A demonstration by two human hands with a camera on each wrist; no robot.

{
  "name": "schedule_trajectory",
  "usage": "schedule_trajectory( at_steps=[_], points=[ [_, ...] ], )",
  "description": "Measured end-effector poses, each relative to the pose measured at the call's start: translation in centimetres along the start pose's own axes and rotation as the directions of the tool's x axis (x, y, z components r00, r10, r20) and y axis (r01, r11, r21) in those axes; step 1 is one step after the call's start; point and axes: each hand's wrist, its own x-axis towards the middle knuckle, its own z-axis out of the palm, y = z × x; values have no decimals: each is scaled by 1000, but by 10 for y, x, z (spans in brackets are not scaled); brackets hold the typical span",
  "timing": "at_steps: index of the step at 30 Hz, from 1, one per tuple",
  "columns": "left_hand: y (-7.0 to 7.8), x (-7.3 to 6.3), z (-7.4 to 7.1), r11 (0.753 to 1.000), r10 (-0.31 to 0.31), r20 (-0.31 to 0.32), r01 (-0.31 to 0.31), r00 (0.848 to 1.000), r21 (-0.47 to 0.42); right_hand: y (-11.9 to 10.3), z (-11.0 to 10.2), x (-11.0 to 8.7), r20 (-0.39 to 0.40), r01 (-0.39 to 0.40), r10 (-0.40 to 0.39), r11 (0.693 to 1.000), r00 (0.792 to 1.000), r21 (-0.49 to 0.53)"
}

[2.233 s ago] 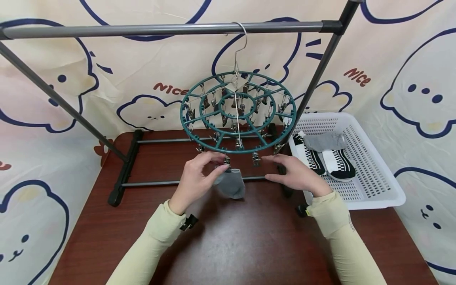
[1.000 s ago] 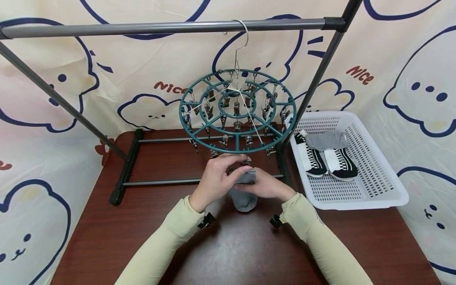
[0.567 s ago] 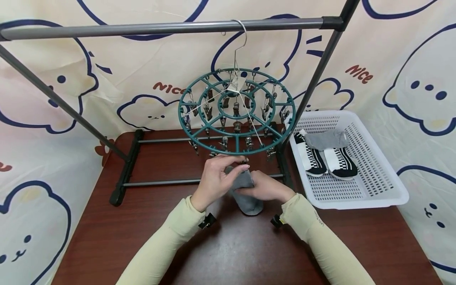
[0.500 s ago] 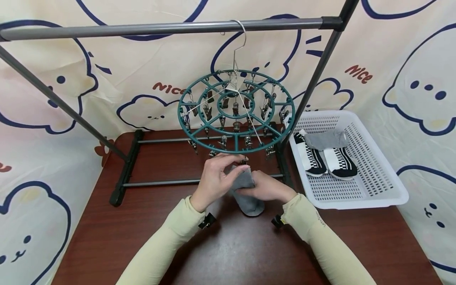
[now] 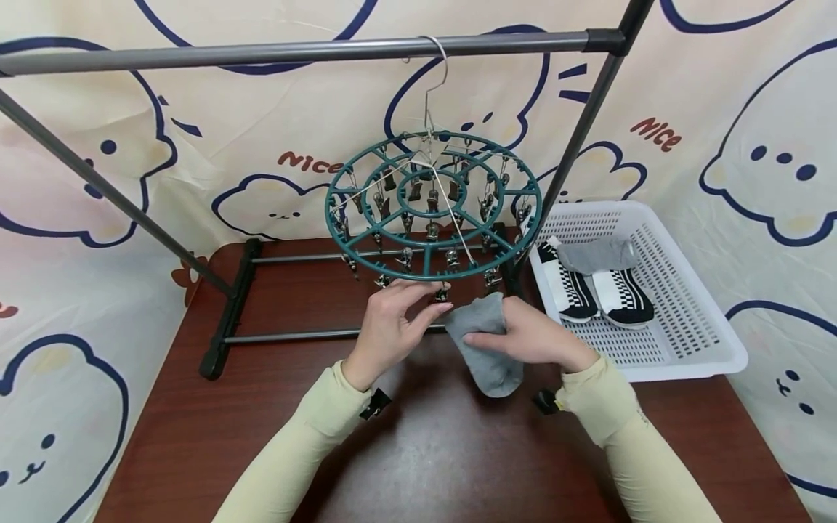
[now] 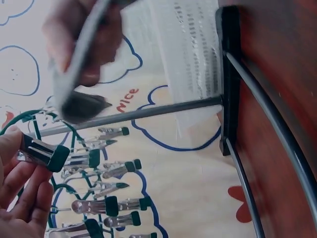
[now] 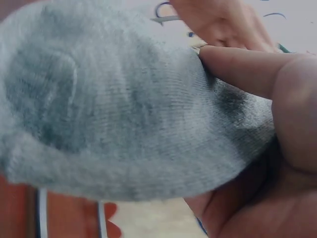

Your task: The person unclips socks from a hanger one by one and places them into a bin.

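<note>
My right hand [image 5: 535,333] holds a grey sock [image 5: 487,356] by its upper part, thumb across the front. The sock hangs in front of the rack's right side and fills much of the right wrist view. With its thumb and fingers, my left hand [image 5: 391,325] pinches a metal clip [image 5: 442,294] under the front rim of a round green drying hanger [image 5: 427,269]. In the left wrist view this clip [image 6: 43,152] shows green tips, apart from the sock. Several other clips dangle from the hanger's rings.
The hanger hooks over the top bar [image 5: 294,52] of a grey metal rack on a brown table [image 5: 418,450]. At the right, a white basket [image 5: 700,349] holds another grey sock [image 5: 598,256] and a pair of black-and-white shoes [image 5: 624,298].
My right hand has drawn the grey sock away from the clip, to the right. My left hand stays on the clip and has shifted very slightly left.
</note>
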Motion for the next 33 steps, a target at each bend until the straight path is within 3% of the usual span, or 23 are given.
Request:
schedule_trajectory(
  at_steps=[8, 14, 16, 23, 29, 33],
  points=[
    [-1, -1, 0, 1000, 21, -16, -21, 1000, 7, -5, -46, -28, -96, -32, 29, 999, 995, -32],
    [-1, -1, -1, 999, 39, -25, -38, 999, 34, -1, -83, -45, -45, -95, 90, 989, 995, -114],
    [0, -1, -1, 998, 42, -23, -41, 999, 38, 5, -94, -47, -48, -115, 109, 983, 993, -142],
    [1, -2, -2, 999, 43, -27, -42, 999, 28, 37, -128, -52, -180, -225, 186, 946, 966, -233],
    [1, -1, -4, 999, 42, -33, -42, 999, 19, 69, -143, -56, -266, -267, 208, 940, 941, -210],
    [1, -1, -5, 999, 38, -33, -38, 999, 18, 86, -149, -59, -303, -331, 265, 924, 915, -192]
  ],
)
